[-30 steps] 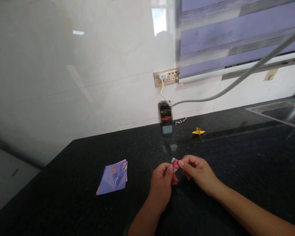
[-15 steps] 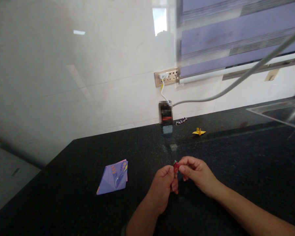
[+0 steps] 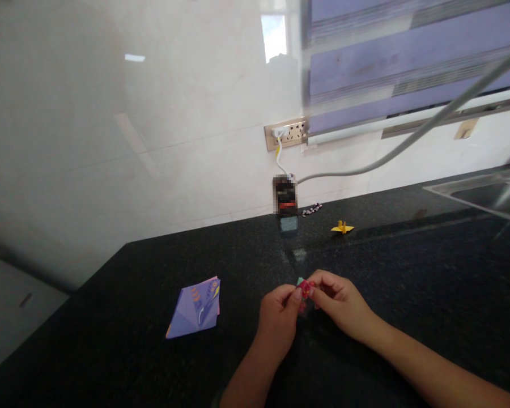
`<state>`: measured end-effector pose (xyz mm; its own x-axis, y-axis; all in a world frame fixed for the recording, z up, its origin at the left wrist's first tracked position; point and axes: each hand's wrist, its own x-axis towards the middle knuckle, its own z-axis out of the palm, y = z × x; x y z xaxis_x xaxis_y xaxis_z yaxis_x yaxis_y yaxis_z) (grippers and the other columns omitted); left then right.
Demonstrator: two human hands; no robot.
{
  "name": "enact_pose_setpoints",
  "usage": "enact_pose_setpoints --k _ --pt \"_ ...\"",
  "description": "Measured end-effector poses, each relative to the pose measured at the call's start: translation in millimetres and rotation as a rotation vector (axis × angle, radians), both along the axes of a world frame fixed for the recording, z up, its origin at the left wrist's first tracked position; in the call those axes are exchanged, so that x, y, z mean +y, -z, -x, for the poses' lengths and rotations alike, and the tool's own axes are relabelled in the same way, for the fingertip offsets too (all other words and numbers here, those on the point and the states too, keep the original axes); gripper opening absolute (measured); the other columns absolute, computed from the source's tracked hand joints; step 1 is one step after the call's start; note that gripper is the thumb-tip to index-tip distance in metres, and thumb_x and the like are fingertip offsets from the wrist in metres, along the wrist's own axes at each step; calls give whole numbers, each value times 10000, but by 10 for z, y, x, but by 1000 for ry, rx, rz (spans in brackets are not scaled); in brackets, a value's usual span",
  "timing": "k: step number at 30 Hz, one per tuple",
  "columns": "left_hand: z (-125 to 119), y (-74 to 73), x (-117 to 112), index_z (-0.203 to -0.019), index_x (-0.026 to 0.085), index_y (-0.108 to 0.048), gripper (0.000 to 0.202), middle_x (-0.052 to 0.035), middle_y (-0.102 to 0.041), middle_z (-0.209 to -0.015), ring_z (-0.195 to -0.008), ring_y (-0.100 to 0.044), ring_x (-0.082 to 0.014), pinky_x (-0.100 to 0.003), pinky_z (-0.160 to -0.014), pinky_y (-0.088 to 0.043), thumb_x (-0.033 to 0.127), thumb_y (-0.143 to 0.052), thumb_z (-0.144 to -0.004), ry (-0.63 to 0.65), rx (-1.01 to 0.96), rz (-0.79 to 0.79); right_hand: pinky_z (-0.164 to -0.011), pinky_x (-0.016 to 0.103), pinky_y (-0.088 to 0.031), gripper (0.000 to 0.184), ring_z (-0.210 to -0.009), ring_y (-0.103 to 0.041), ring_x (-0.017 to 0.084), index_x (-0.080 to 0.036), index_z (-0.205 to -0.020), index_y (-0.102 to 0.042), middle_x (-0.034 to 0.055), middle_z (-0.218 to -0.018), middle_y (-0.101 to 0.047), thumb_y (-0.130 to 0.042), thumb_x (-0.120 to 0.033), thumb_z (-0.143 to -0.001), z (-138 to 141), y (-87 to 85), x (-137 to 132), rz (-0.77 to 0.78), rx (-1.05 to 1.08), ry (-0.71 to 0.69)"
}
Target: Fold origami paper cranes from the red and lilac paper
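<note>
The left grip (image 3: 279,320) is closed on a small folded paper (image 3: 305,288), red with a green corner, pinching it by its near left edge with the thumb on top. The right grip (image 3: 342,297) pinches the same paper from the other side, thumb and bent fingers closed at its right edge, so that the paper sits between the two grips, just above the dark speckled table (image 3: 110,334). Its exact folds are too small and too covered by fingertips to tell. To the left of the left grip, well apart from it, lies a short stack of purple patterned paper (image 3: 194,311), with a pink edge showing from under the top sheet. Straight beyond the right grip, farther back on the table, stands a yellow folded paper bird (image 3: 342,228) with its wings spread. Beyond the left grip, at the foot of the wall (image 3: 187,170), a dark upright box (image 3: 285,195) shows only as blurred blocks; a white cable (image 3: 280,158) runs from it up to a socket plate (image 3: 295,132). A beaded string (image 3: 311,209) lies just beside the box. Far to the right beyond the right grip is the rim of a metal sink (image 3: 463,205).
</note>
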<state>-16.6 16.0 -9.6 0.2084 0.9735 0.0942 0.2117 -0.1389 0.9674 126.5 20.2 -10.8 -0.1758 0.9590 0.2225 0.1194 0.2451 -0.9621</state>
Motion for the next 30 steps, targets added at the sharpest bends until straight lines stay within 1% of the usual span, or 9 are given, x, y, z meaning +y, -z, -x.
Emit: enact_pose_setpoints --k 2,4,8,15,20,23,25,27,30 --pt "3 6 -3 -837 152 -583 180 -38 -584 -763 -717 -553 -148 -251 -638 -439 298 -515 -757 -131 3 -79 -539 231 -391 137 -583 -484 113 -157 -690 -552 8 -649 -529 -492 -240 -780 -5 3 -9 -107 -110 52" --pt "7 -6 -15 -847 158 -579 166 -41 -571 -802 -740 -551 -148 -253 -648 -450 272 -559 -728 -222 17 -171 -558 240 -391 145 -593 -491 121 -160 -661 -556 12 -642 -526 -487 -211 -778 -12 9 -15 -212 -230 86" --pt "9 -36 -43 -779 171 -605 110 -32 -574 -810 -769 -553 -146 -244 -656 -458 251 -593 -705 -99 60 -250 -554 240 -392 128 -594 -499 125 -164 -690 -576 20 -650 -530 -486 -186 -778 -24 31 -22 -342 -352 80" --pt "28 -37 -24 -773 167 -601 130 -27 -591 -758 -726 -543 -136 -253 -647 -428 205 -477 -791 -112 192 -324 -583 246 -405 127 -643 -512 131 -167 -797 -588 30 -684 -543 -461 -163 -803 -63 8 -20 -453 -388 15" --pt "64 -72 -18 -793 158 -585 127 -39 -595 -795 -779 -529 -150 -281 -709 -407 146 -458 -791 -66 321 -442 -616 250 -425 133 -691 -523 135 -180 -850 -582 34 -735 -552 -458 -162 -809 -65 -19 -29 -443 -360 2" --pt "81 -91 -12 -773 158 -577 144 -36 -595 -784 -770 -524 -150 -287 -709 -400 126 -439 -795 -30 363 -498 -617 249 -441 238 -719 -521 138 -179 -1027 -534 47 -805 -540 -467 -151 -800 -53 -7 -40 -413 -344 9" --pt "88 -95 -4 -772 160 -576 152 -34 -599 -780 -768 -524 -149 -288 -712 -398 120 -432 -797 -13 369 -531 -664 261 -449 324 -768 -524 142 -186 -1122 -488 59 -863 -536 -460 -138 -802 -49 3 -41 -425 -340 -19" --pt "91 -95 4 -783 163 -580 155 -32 -604 -783 -768 -527 -148 -289 -716 -399 120 -431 -797 -12 366 -547 -704 271 -450 325 -802 -528 145 -198 -1122 -498 63 -889 -537 -452 -135 -807 -51 9 -36 -448 -335 -37" --pt "87 -96 8 -792 169 -586 159 -35 -611 -794 -767 -532 -151 -292 -714 -405 127 -433 -795 -31 360 -541 -676 267 -460 297 -784 -538 148 -204 -1084 -530 58 -865 -548 -463 -144 -801 -54 9 -23 -453 -324 -2"
